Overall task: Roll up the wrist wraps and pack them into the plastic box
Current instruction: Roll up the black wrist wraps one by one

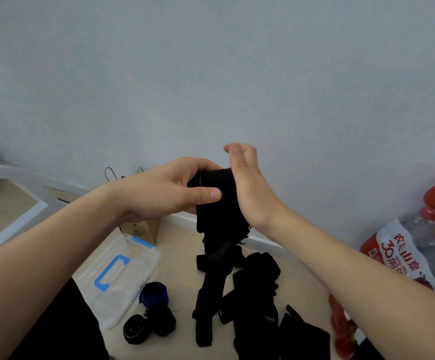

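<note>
Mid-roll, our left hand pinches the black wrist wrap with curled fingers above the floor. Our right hand cups it, fingers hidden. Next we wind in the hanging tail.

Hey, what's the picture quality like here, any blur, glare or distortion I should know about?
Head view: soft, even light with no glare; the wide-angle lens bends the skirting board into a curve; the wrist wrap in the left hand and the loose wraps on the floor read as flat black, folds barely readable.
</note>
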The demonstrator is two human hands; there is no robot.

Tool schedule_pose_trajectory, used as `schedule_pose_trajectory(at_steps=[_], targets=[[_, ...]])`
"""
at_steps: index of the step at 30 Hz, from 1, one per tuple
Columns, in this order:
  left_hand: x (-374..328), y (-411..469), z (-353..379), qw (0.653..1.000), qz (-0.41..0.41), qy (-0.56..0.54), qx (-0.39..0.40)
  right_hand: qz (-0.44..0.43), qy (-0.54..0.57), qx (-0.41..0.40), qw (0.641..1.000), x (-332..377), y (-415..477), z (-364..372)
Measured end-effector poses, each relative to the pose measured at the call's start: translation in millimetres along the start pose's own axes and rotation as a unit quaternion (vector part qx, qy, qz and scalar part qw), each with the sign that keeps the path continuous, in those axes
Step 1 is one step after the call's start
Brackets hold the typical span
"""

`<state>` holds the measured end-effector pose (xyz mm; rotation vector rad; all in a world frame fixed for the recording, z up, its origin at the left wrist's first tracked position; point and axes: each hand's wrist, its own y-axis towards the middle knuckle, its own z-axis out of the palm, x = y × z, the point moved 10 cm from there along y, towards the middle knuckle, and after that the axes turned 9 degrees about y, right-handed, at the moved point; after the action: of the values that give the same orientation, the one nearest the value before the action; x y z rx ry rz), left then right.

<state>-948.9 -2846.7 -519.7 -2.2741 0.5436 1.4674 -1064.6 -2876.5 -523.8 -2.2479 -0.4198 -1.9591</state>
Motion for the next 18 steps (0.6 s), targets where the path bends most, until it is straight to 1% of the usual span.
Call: schedule_pose_trajectory(at_steps=[3, 4, 5, 7, 8, 9, 10, 11, 13, 14, 16, 17, 18], targets=[[0.4, 2.2, -9.5, 0.998, 0.000, 0.027, -0.050, -0.021, -0.155, 0.022, 0.987, 8.3, 2.5, -8.0], [-0.2, 3.0, -13.6, 0.997, 0.003, 0.044, -0.069, -0.036, -0.190, 0.025, 0.981, 12.1, 2.8, -10.4], [-1.2, 3.3, -18.0, 0.994, 0.006, 0.063, -0.086, -0.048, -0.197, 0.031, 0.979, 14.6, 3.0, -11.4], [-1.6, 2.3, -26.7, 0.990, 0.001, 0.076, -0.115, -0.057, -0.148, 0.047, 0.986, 17.6, 1.8, -10.4], [0.6, 2.2, -29.4, 0.992, -0.005, 0.050, -0.118, -0.059, -0.115, 0.052, 0.990, 19.2, 0.9, -9.9], [3.2, 2.1, -29.9, 0.994, -0.014, 0.005, -0.110, -0.064, -0.086, 0.056, 0.993, 21.0, 0.1, -9.7], [5.0, 2.3, -26.6, 0.996, -0.019, -0.032, -0.087, -0.070, -0.063, 0.059, 0.994, 22.7, -0.6, -9.8], [4.5, 2.4, -21.7, 0.997, -0.019, -0.040, -0.058, -0.074, -0.048, 0.064, 0.994, 23.9, -1.3, -9.7], [3.3, 2.6, -16.9, 0.999, -0.008, 0.007, -0.031, -0.057, -0.028, 0.081, 0.995, 21.5, -2.8, -7.6], [3.4, 2.6, -18.2, 0.999, -0.002, 0.024, -0.037, -0.042, -0.015, 0.091, 0.995, 19.6, -3.8, -6.9], [5.0, 1.9, -27.1, 0.997, -0.003, 0.024, -0.077, -0.035, 0.015, 0.096, 0.995, 22.2, -6.7, -8.9], [5.7, 1.1, -31.4, 0.995, -0.005, 0.018, -0.098, -0.060, 0.000, 0.093, 0.994, 27.9, -8.9, -12.5], [6.1, 0.3, -35.0, 0.993, -0.006, 0.013, -0.116, -0.101, -0.048, 0.092, 0.989, 36.1, -12.7, -14.6]])
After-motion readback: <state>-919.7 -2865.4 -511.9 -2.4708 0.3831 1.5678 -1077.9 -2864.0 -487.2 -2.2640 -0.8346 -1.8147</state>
